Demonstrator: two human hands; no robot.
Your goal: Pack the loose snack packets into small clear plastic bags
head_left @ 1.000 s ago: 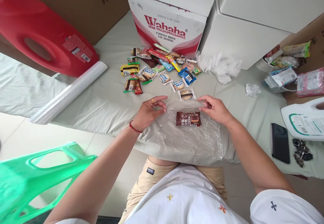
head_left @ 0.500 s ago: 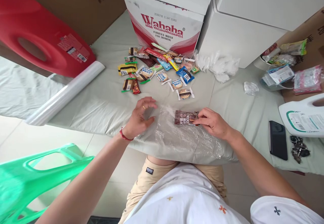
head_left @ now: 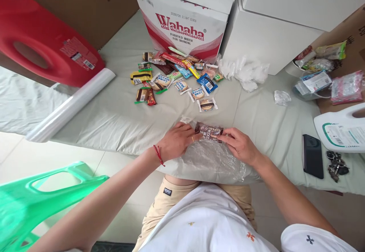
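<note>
A brown cocoa snack packet [head_left: 210, 131] lies on a crinkled sheet of clear plastic film [head_left: 211, 160] at the front of the covered surface. My right hand [head_left: 242, 143] pinches the packet's right end between thumb and fingers. My left hand [head_left: 179, 141] is at the packet's left end, fingers bent and closed on it; its fingertips partly cover the film's left edge. Behind my hands lies a loose pile of wrapped snacks [head_left: 173, 73], among them biscuits in small clear wrappers.
A roll of plastic film [head_left: 74, 103] lies at left, beside a red jug [head_left: 48, 43]. The Wahaha carton [head_left: 182, 27] stands behind the snacks. Crumpled plastic [head_left: 245, 73], a phone [head_left: 313, 157], keys [head_left: 337, 166] and a white jug [head_left: 342, 134] are right. A green stool [head_left: 51, 195] stands lower left.
My left hand has moved right from the film's left edge to the packet, and its open fingers have closed. The packet has tilted slightly; my right hand stays at its right end.
</note>
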